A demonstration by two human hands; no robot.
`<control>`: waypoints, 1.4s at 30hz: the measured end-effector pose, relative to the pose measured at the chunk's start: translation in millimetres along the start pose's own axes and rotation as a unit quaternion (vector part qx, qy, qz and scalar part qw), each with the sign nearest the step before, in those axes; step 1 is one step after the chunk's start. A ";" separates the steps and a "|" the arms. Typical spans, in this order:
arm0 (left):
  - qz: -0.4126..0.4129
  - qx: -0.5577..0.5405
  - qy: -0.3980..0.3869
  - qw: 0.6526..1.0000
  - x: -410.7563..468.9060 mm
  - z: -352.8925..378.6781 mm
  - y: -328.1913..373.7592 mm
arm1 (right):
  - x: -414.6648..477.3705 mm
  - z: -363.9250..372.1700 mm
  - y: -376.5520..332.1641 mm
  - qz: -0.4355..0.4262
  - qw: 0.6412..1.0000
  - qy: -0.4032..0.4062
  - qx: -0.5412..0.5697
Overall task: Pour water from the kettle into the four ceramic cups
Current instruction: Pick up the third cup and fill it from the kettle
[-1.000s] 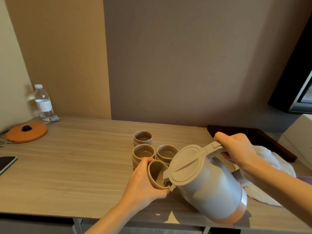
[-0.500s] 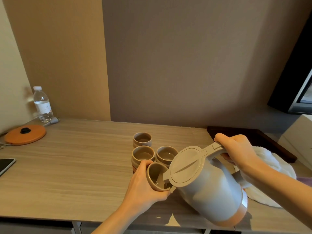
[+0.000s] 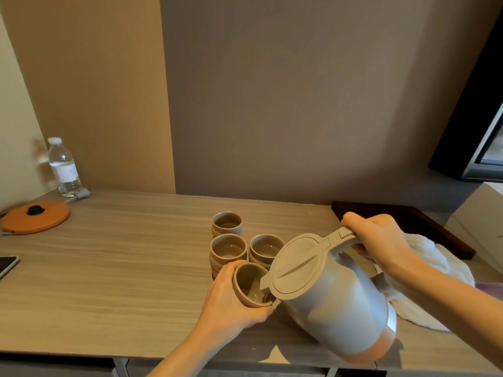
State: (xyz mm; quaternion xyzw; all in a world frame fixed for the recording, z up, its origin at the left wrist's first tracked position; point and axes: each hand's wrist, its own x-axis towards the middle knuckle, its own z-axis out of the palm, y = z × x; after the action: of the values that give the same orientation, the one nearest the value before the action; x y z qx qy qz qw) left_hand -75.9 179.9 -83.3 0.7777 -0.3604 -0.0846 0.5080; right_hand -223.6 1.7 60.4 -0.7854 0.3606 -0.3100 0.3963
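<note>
My right hand (image 3: 381,240) grips the handle of the grey kettle (image 3: 329,303), which is lifted and tilted left, lid closed, spout over a tan ceramic cup (image 3: 249,284). My left hand (image 3: 231,303) holds that cup, tilted toward the spout, with a little water visible inside. Three more cups stand on the wooden table (image 3: 109,268) just behind: one at the back (image 3: 227,224), one at the middle left (image 3: 228,250) and one at the middle right (image 3: 265,248). The middle two show water.
A white cloth (image 3: 435,268) lies right of the kettle, before a dark tray (image 3: 408,216). Far left are the orange kettle base (image 3: 35,216), a water bottle (image 3: 64,167) and a phone (image 3: 6,265) at the edge. The table's front edge runs below my arms.
The kettle and the held cup stay together in almost the same pose; water has gathered in the held cup. The view has shifted slightly.
</note>
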 end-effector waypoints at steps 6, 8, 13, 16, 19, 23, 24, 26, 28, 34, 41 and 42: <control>0.004 0.002 0.001 1.000 -0.1 -0.1 -3.9 | 1.4 2.7 0.7 -0.006 1.000 0.003 -0.003; 0.003 0.001 0.001 1.000 -0.5 -0.1 -4.2 | 1.8 3.1 -0.4 -0.009 1.000 -0.001 -0.005; 0.000 -0.001 0.001 1.000 -1.6 -0.2 -1.8 | 1.6 3.2 0.4 -0.012 1.000 -0.003 -0.007; 0.003 0.000 0.001 1.000 -1.7 -0.6 -1.5 | 1.4 2.9 -0.5 -0.011 1.000 -0.007 -0.005; 0.000 -0.003 0.001 1.000 -2.4 -0.1 -0.8 | 1.8 3.3 -1.3 -0.012 1.000 -0.006 -0.006; -0.004 -0.007 0.004 1.000 -1.7 0.6 -1.2 | 1.7 3.4 -2.2 -0.009 1.000 -0.002 -0.002; -0.003 -0.007 0.004 1.000 -1.5 0.4 -1.8 | 1.5 3.4 -2.4 -0.009 1.000 -0.001 -0.001; -0.005 -0.009 0.005 1.000 -1.3 0.8 -2.2 | 1.5 3.3 -2.3 -0.009 1.000 -0.001 0.000; -0.009 -0.012 0.006 1.000 -1.4 1.1 -2.2 | 2.0 3.2 -2.3 -0.006 1.000 0.002 0.001; -0.007 -0.024 0.008 1.000 -0.9 1.6 -3.6 | 3.4 3.4 -2.6 -0.001 1.000 0.001 0.007; -0.015 -0.033 0.009 0.999 -0.3 2.7 -3.1 | 5.0 4.0 -1.9 0.002 1.000 -0.001 0.004; -0.016 -0.034 0.010 0.999 -0.3 2.9 -3.1 | 5.0 4.0 -2.0 0.002 1.000 -0.002 0.004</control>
State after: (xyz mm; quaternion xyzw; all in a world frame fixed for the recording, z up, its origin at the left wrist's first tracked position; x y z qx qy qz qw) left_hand -76.1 178.7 -87.4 0.7665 -0.3399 -0.0971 0.5362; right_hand -217.1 0.1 61.1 -0.7838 0.3604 -0.3085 0.4009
